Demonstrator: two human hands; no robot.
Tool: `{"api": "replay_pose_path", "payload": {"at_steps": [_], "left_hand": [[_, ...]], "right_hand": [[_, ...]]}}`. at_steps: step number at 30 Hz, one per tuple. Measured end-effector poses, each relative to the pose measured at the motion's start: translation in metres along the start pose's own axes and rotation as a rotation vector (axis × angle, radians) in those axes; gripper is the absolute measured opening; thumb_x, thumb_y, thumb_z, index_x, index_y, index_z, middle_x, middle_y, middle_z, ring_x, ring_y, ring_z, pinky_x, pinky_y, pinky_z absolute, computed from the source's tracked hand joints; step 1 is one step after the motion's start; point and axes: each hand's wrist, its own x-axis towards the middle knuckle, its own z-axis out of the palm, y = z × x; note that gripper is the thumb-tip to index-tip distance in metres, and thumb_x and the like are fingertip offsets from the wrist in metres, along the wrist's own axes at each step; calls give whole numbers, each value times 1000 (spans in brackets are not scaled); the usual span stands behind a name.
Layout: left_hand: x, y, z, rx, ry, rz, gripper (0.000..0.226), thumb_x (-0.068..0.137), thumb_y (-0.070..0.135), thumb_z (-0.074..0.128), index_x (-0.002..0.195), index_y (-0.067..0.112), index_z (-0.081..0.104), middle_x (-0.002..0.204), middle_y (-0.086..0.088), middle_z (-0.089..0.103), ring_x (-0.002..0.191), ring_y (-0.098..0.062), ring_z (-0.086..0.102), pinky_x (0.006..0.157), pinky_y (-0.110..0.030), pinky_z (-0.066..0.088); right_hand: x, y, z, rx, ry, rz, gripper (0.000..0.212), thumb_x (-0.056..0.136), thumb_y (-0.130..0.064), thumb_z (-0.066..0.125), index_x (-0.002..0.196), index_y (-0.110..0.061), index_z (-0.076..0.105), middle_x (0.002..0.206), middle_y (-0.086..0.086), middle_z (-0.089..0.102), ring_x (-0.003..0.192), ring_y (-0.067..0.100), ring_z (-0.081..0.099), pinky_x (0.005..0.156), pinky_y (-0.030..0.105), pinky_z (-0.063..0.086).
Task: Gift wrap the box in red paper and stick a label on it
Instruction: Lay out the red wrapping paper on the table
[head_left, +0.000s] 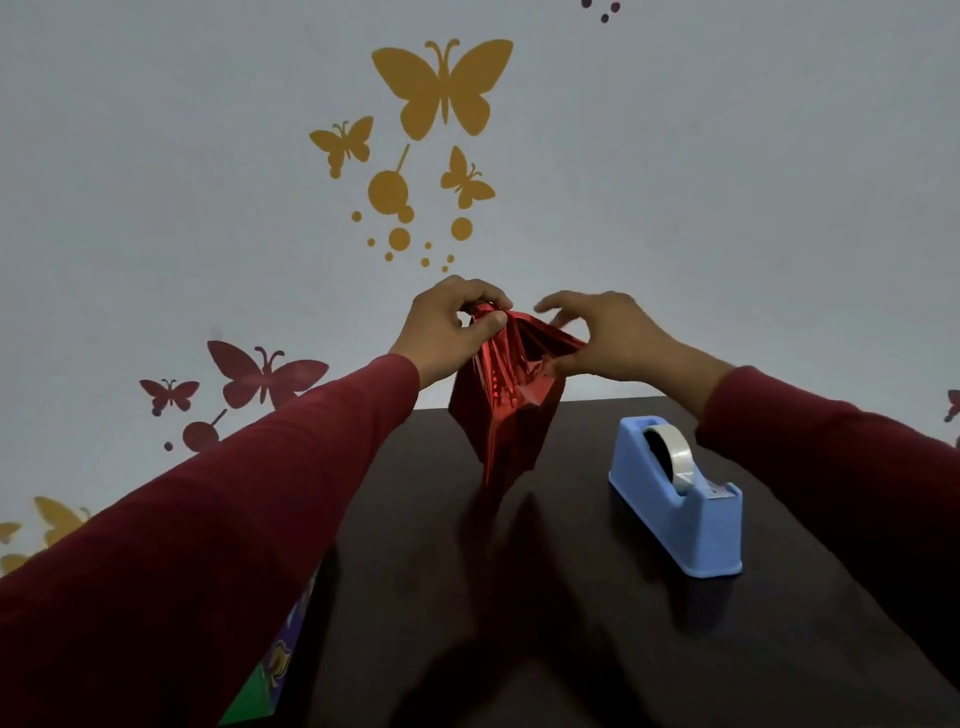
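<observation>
A shiny red paper bundle (501, 415) is held up above the far part of the dark table (519, 597), its lower point hanging just over the tabletop. My left hand (452, 325) pinches the gathered top of the paper. My right hand (610, 338) grips the paper's right upper edge between thumb and fingers. The box itself is hidden inside the paper. No label is in sight.
A blue tape dispenser (675, 501) with a roll of clear tape stands to the right of the bundle. A colourful purple and green object (270, 675) shows under my left sleeve at the table's left edge. The wall (208, 208) with butterfly stickers rises right behind the table.
</observation>
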Motion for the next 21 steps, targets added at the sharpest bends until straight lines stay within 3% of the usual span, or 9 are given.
{"api": "replay_pose_path", "payload": {"at_steps": [4,7,8,10,13,17,21], "left_hand": [[4,-3,-17,20,-75,-3,35,90,29,80,123,29,70,98,3,57,83,-6,55,80,-19,44],[7,-16,-32,143,-280,-102,82,70,38,95,142,32,56,111,7,50,86,-10,55,76,-21,45],[7,-23,-35,234,-365,-129,87,65,37,97,142,31,56,117,8,51,90,-12,57,77,-24,46],[8,-38,-39,398,-482,-160,64,68,28,96,125,26,68,110,10,63,95,-17,62,77,-29,45],[6,-53,-37,511,-385,-141,19,79,25,84,95,21,75,87,8,68,91,-20,68,74,-31,49],[-7,-59,-34,557,-190,142,19,80,19,74,89,23,57,94,7,49,84,-19,54,72,-33,42],[-45,-70,-28,591,-263,139,30,81,19,71,102,25,50,95,7,59,82,-21,59,70,-35,46]], "right_hand": [[21,0,6,-23,18,-31,21,84,-21,80,105,-17,79,85,0,72,89,23,68,72,28,44],[27,4,5,75,56,-43,14,84,-8,76,95,-15,81,79,2,75,72,12,69,67,20,46],[29,7,5,101,67,-44,17,83,-4,74,93,-16,81,77,1,75,65,6,68,65,15,47],[32,12,7,102,103,-47,20,82,-2,73,92,-18,81,78,-3,71,66,5,67,67,11,49],[35,19,17,76,230,-88,22,80,-4,73,95,-19,80,89,0,67,85,22,66,83,38,55],[13,22,30,88,437,-164,27,83,-2,68,102,-19,76,97,-2,64,87,19,64,79,38,54],[-27,30,61,30,322,-173,26,82,-2,69,102,-17,75,98,1,66,85,24,66,74,39,54]]}}
